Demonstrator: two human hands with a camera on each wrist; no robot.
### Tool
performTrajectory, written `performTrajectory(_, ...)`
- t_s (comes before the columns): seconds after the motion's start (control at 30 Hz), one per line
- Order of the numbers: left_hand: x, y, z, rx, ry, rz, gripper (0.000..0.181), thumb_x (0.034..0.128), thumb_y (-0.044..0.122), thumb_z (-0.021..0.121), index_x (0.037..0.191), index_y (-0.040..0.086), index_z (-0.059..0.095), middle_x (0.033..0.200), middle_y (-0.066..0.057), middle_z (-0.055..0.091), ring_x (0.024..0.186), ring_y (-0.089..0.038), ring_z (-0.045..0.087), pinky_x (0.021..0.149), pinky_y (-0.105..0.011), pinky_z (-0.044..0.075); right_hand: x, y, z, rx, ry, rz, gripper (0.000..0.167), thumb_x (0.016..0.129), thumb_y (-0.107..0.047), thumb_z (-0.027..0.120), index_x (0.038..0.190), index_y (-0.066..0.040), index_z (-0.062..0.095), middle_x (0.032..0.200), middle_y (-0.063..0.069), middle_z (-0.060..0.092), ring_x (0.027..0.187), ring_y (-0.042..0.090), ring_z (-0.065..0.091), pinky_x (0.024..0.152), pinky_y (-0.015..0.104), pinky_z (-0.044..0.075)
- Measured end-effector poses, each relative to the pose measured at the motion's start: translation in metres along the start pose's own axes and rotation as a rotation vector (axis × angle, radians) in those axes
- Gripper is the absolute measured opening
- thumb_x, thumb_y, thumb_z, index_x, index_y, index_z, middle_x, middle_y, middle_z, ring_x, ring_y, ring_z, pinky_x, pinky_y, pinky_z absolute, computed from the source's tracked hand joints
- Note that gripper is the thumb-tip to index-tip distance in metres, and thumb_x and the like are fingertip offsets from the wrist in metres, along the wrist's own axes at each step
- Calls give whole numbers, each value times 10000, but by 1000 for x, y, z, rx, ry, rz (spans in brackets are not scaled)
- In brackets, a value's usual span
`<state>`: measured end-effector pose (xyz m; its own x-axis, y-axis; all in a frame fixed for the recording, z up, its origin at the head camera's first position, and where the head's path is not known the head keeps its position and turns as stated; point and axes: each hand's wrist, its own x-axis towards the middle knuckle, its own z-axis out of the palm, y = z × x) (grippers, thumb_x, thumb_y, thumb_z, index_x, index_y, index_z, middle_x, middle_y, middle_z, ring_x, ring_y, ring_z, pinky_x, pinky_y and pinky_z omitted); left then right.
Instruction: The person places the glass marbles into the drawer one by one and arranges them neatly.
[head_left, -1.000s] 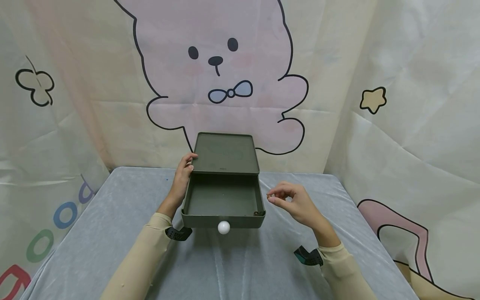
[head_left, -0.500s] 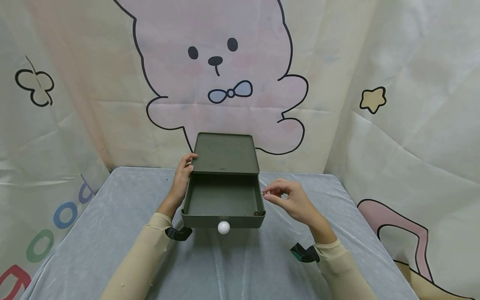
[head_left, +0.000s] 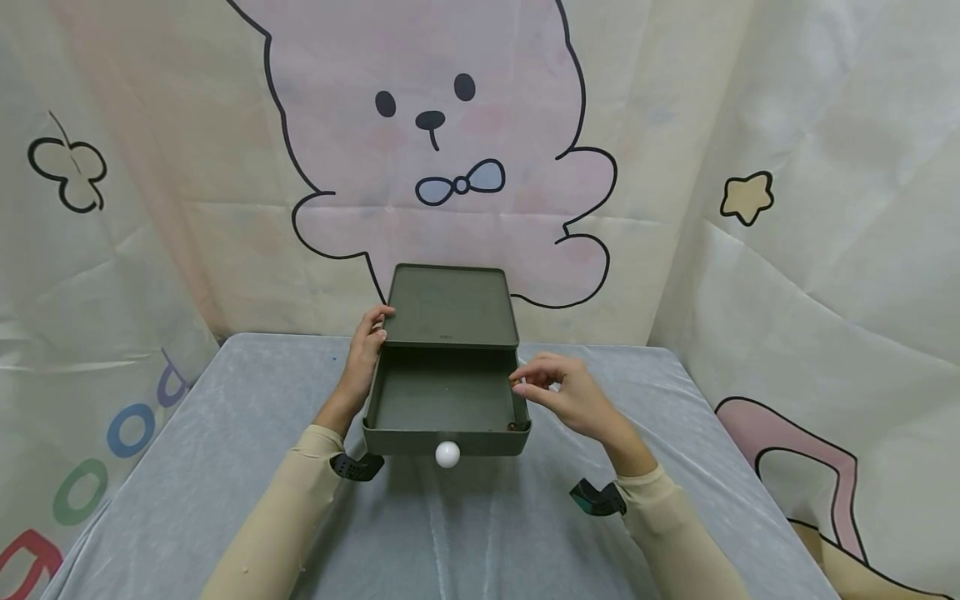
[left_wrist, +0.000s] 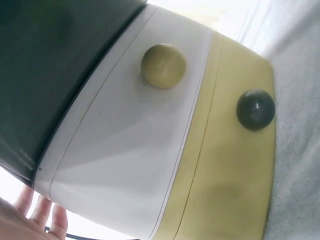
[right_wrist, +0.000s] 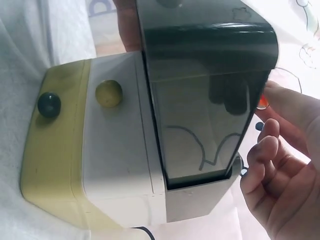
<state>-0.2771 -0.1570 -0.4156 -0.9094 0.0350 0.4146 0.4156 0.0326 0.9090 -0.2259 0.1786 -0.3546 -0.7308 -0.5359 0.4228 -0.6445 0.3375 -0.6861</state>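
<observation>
A small drawer cabinet has its dark green top drawer pulled out, with a white round knob on the front. My left hand rests on the cabinet's left side, fingers extended along it. At the drawer's right rim, my right hand pinches a small, shiny orange-red piece between thumb and forefinger; its exact kind is unclear. The fingertips reach just over the rim. A small brownish thing lies in the drawer's front right corner.
Below sit a white drawer with a yellow knob and a yellow drawer with a dark green knob, both pushed in. A grey-blue cloth covers the table. Printed curtains hang behind.
My right hand has moved left, from beside the drawer to over its right rim, still pinching the small piece. The left hand and the drawer stay put.
</observation>
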Motion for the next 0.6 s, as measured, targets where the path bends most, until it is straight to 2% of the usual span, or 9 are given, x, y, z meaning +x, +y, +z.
performTrajectory(0.17,0,1,0,3,5,-4,460,1034,189,316,1467,48,382,1634,-191,209,1523,-336,153,1205,-612,127,4,1,5,-6,-14,11,142,921,-49,700,1039,9,755,877,69,665,709,94,538,649,244,470)
performTrajectory(0.4,1,0,0,-4,5,-1,454,1037,180,312,1465,48,387,1617,-171,244,1508,-329,175,1198,-596,143,8,1,10,-14,6,49,142,921,-62,706,1027,16,759,866,80,650,697,99,505,649,238,446)
performTrajectory(0.6,1,0,0,-7,6,-1,457,1033,188,314,1463,53,390,1613,-168,250,1501,-331,187,1193,-596,155,8,2,11,-11,11,49,141,927,-55,696,1029,17,760,867,79,627,711,106,462,653,240,415)
